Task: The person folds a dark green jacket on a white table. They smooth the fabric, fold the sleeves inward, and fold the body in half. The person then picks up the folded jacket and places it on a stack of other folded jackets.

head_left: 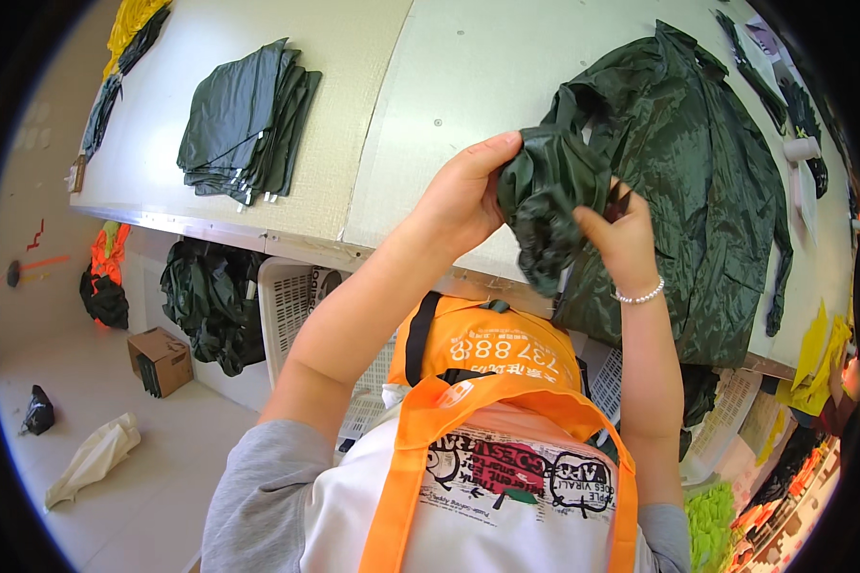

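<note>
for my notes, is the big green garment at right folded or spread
Mostly spread: the green garment lies wide across the table, its creased body opened out.

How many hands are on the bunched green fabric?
2: the left hand grips the left side of the bunched green fabric, and the right hand holds its right side. Some fingers are hidden, but no other hand shows there.

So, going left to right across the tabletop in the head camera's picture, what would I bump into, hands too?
Yellow cloth → folded dark green stack → left hand → bunched green cloth → right hand → white roll.
</note>
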A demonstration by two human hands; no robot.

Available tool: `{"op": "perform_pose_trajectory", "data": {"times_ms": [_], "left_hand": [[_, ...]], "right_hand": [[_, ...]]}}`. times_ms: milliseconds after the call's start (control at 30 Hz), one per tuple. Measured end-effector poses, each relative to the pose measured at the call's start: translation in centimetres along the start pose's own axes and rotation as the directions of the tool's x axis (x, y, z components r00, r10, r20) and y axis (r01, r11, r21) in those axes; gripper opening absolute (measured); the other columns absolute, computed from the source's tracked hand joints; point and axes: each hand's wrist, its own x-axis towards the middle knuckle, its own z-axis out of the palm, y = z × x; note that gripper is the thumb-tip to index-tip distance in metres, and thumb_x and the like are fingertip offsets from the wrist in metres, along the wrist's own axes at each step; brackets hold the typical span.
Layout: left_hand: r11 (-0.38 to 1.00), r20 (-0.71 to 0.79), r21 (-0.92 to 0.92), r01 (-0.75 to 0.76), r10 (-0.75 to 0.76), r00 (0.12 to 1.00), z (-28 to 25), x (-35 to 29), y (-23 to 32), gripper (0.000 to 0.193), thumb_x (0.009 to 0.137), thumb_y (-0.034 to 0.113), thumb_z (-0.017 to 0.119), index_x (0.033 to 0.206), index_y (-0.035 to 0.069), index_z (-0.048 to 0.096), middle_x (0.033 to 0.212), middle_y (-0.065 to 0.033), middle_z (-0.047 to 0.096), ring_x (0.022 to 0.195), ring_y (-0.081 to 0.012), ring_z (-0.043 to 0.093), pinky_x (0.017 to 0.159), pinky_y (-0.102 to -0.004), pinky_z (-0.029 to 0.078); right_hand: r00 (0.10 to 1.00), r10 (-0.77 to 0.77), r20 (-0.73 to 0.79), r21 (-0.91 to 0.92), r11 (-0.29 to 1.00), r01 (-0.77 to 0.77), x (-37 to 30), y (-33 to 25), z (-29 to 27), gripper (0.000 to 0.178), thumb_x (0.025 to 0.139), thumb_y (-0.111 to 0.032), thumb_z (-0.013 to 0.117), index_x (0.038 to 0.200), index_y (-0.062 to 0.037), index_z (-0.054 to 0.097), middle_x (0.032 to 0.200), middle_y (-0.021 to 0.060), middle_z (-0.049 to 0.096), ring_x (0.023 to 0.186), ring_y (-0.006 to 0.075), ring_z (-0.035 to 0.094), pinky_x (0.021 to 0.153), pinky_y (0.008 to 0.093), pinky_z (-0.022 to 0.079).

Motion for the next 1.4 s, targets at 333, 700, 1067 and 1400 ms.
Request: {"op": "perform_pose_trajectory", "data": {"times_ms": [333, 700, 1067, 1400], "left_hand": [[0.417, -0.030, 0.887, -0.200, 0.484, 0.875, 1.0, 0.1, -3.5, 0.030, 0.068, -0.003, 0.070, 0.093, 0.003, 0.055, 0.080, -0.0068, 0.062, 0.073, -0.0124, 0.057, 0.063, -0.0276, 0.047], [0.324, 0.092, 0.912, -0.252, 0.437, 0.895, 1.2, -0.4, 0.5, 0.025, 0.073, 0.001, 0.073, 0.077, 0.005, 0.048, 0.074, 0.0008, 0.053, 0.061, -0.0035, 0.045, 0.052, -0.0188, 0.038], [0.512, 0.127, 0.805, -0.301, 0.347, 0.929, 3.4, -2.6, 1.2, 0.029, 0.071, -0.010, 0.068, 0.076, 0.006, 0.044, 0.073, 0.0007, 0.051, 0.066, -0.0052, 0.050, 0.055, -0.0181, 0.043], [-0.445, 0.635, 0.761, -0.473, 0.660, 0.401, 1.0, -3.8, -1.0, 0.038, 0.053, -0.006, 0.080, 0.078, 0.006, 0.054, 0.087, -0.0090, 0.056, 0.074, -0.0224, 0.054, 0.063, -0.0298, 0.044]], "right_hand": [[0.811, -0.398, -0.429, -0.401, 0.888, 0.224, 2.1, 0.4, 1.5, 0.018, 0.077, 0.002, 0.066, 0.080, -0.0045, 0.050, 0.070, -0.0053, 0.045, 0.065, 0.0046, 0.042, 0.060, 0.0200, 0.038], [0.918, -0.107, -0.381, -0.214, 0.977, 0.026, -2.3, -1.3, -0.9, 0.031, 0.081, -0.007, 0.073, 0.069, -0.0089, 0.044, 0.064, -0.0099, 0.041, 0.057, -0.0005, 0.033, 0.050, 0.0182, 0.026], [0.989, -0.072, -0.126, -0.106, 0.993, 0.059, -4.4, -3.4, -1.0, 0.027, 0.079, -0.007, 0.074, 0.073, -0.0085, 0.048, 0.066, -0.0098, 0.041, 0.058, 0.0002, 0.034, 0.051, 0.0172, 0.027], [0.762, -0.610, -0.217, -0.713, 0.632, 0.303, -6.8, -1.2, -1.6, 0.032, 0.067, 0.014, 0.064, 0.066, -0.0060, 0.040, 0.058, 0.0009, 0.036, 0.045, 0.0065, 0.032, 0.043, 0.0202, 0.027]]}}
